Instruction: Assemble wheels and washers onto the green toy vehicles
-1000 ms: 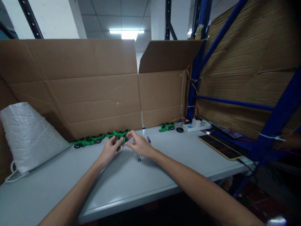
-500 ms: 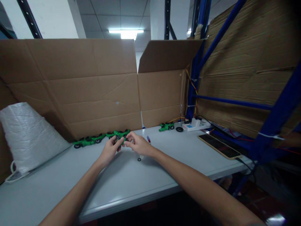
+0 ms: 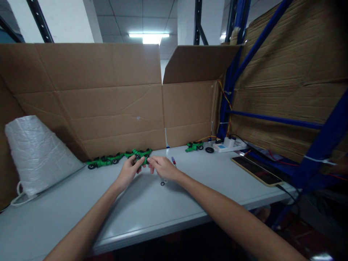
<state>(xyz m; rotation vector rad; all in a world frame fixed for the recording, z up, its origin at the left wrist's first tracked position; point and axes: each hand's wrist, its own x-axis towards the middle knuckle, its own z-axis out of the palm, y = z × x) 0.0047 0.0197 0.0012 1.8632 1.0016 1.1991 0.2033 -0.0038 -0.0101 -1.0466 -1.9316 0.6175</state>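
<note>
Over the middle of the table, my left hand [image 3: 127, 173] is closed around a small green toy vehicle [image 3: 145, 160] with black parts. My right hand [image 3: 164, 168] pinches the toy's right end, its fingertips partly hiding it. Just behind the hands stand green toy vehicles [image 3: 105, 160] with black wheels, in a row along the cardboard. A small black ring [image 3: 162, 183] lies in front of my right hand, with a pale ring beside it. A thin red-and-blue pen-like item [image 3: 173, 160] lies behind my right wrist.
Farther right are another green toy [image 3: 194, 146], a black tyre [image 3: 209, 149] and a white power strip [image 3: 230, 145] with cables. A phone [image 3: 257, 170] lies near the blue rack post [image 3: 320, 145]. A white bag [image 3: 40, 156] leans at left against the cardboard wall [image 3: 108, 108].
My right fingers have shifted slightly lower on the toy, which shows more between the hands. The whole view has moved a little, so things appear slightly farther right.
</note>
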